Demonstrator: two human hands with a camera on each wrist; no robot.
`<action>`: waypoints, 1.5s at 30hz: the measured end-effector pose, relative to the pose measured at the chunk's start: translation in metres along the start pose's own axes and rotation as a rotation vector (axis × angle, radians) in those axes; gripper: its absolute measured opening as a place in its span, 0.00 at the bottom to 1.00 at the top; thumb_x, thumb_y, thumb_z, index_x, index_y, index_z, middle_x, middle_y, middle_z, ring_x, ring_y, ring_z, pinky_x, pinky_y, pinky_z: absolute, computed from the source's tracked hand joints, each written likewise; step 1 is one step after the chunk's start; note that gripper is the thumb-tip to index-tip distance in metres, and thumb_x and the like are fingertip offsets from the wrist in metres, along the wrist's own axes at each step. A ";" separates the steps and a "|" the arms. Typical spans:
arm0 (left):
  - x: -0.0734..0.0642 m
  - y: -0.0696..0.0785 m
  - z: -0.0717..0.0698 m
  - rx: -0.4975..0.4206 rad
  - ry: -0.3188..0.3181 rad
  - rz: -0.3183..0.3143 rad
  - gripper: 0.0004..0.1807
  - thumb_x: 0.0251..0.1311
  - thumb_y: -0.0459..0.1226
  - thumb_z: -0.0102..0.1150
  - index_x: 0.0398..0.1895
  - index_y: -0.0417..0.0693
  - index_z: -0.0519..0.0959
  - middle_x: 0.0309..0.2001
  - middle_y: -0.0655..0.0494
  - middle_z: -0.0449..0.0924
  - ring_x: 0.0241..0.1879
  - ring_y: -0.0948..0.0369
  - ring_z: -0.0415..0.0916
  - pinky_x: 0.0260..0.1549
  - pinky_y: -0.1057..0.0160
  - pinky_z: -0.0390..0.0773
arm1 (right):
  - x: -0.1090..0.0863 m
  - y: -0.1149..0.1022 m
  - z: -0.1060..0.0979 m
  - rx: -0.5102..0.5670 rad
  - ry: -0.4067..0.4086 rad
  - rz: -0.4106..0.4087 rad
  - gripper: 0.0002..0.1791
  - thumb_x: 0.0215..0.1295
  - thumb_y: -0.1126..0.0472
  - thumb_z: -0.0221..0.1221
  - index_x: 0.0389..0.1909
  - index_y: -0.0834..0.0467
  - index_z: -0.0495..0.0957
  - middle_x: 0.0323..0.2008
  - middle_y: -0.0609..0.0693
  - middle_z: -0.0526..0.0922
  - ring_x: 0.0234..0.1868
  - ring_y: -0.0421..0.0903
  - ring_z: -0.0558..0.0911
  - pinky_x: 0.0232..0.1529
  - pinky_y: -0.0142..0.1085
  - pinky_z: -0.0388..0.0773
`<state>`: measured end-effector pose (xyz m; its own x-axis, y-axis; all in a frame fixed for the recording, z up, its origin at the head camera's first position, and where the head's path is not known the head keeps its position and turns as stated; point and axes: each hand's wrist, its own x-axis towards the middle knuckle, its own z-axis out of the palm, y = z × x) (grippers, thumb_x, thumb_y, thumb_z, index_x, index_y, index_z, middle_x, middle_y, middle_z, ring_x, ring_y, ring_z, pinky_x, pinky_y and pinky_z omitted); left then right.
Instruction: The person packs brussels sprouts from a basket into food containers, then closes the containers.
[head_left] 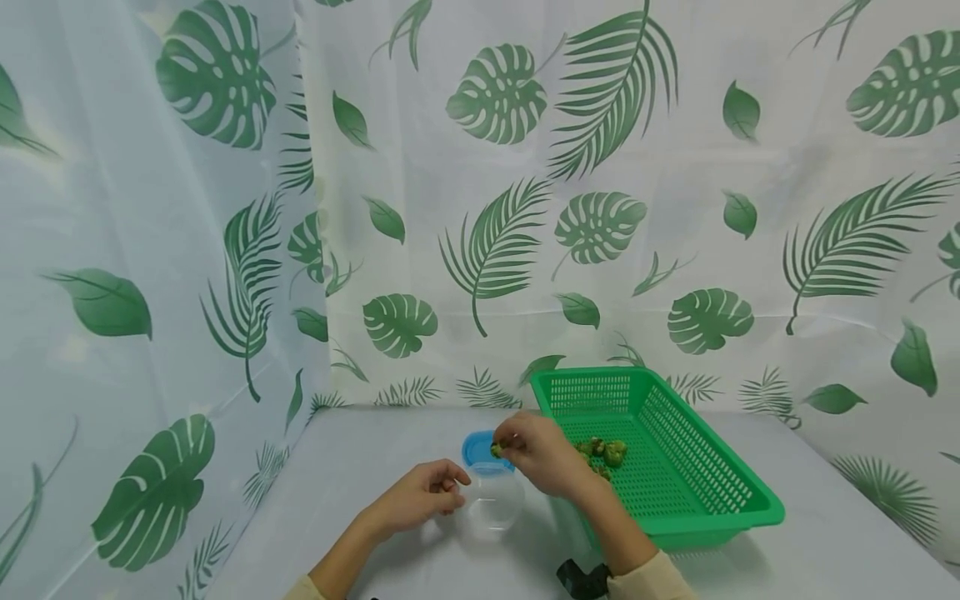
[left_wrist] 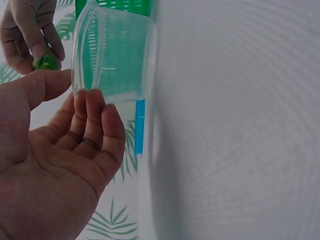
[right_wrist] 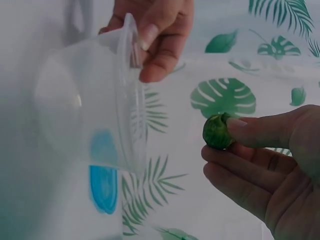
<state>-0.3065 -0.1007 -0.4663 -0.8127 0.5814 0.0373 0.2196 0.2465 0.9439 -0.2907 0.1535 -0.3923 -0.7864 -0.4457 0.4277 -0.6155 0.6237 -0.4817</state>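
Observation:
Between thumb and fingers, my right hand (head_left: 543, 454) pinches a small green Brussels sprout (right_wrist: 217, 132), held in the air above the table. A clear plastic tub (head_left: 491, 504) stands upright on the table, its round mouth facing up. My left hand (head_left: 420, 500) is at the tub's left side, thumb and fingertips gripping its rim in the left wrist view. Behind the tub lies a blue lid (head_left: 477, 447). Several more Brussels sprouts (head_left: 615, 453) lie at the left side of a green basket (head_left: 705, 527), partly hidden by my right hand and forearm.
The green basket stands on the right, its near left edge beside my right forearm. A black object (head_left: 581, 579) lies by my right sleeve at the front. Leaf-printed curtains (head_left: 495, 250) rise behind and left of the white table (head_left: 337, 442).

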 end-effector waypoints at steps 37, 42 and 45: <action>0.001 -0.011 -0.004 -0.089 0.007 -0.016 0.18 0.67 0.36 0.67 0.53 0.30 0.79 0.35 0.57 0.83 0.34 0.62 0.81 0.38 0.62 0.82 | 0.000 0.006 0.052 -0.084 -0.120 0.030 0.05 0.63 0.71 0.68 0.34 0.57 0.88 0.32 0.46 0.87 0.33 0.37 0.81 0.34 0.32 0.79; 0.001 -0.013 -0.005 -0.099 0.009 -0.023 0.18 0.67 0.36 0.67 0.53 0.31 0.79 0.35 0.57 0.83 0.34 0.61 0.80 0.38 0.62 0.81 | 0.000 0.010 0.057 -0.049 -0.130 0.047 0.04 0.63 0.71 0.68 0.34 0.59 0.88 0.30 0.45 0.88 0.30 0.33 0.80 0.32 0.30 0.78; 0.002 -0.014 -0.006 -0.102 0.007 -0.026 0.18 0.67 0.36 0.67 0.53 0.31 0.79 0.35 0.56 0.83 0.34 0.61 0.80 0.37 0.62 0.81 | 0.000 0.011 0.059 -0.041 -0.143 0.065 0.04 0.63 0.70 0.68 0.33 0.58 0.88 0.29 0.44 0.88 0.29 0.32 0.79 0.31 0.29 0.77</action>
<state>-0.3146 -0.1071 -0.4777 -0.8212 0.5705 0.0140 0.1425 0.1812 0.9731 -0.3003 0.1225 -0.4422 -0.8259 -0.4881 0.2822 -0.5625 0.6788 -0.4721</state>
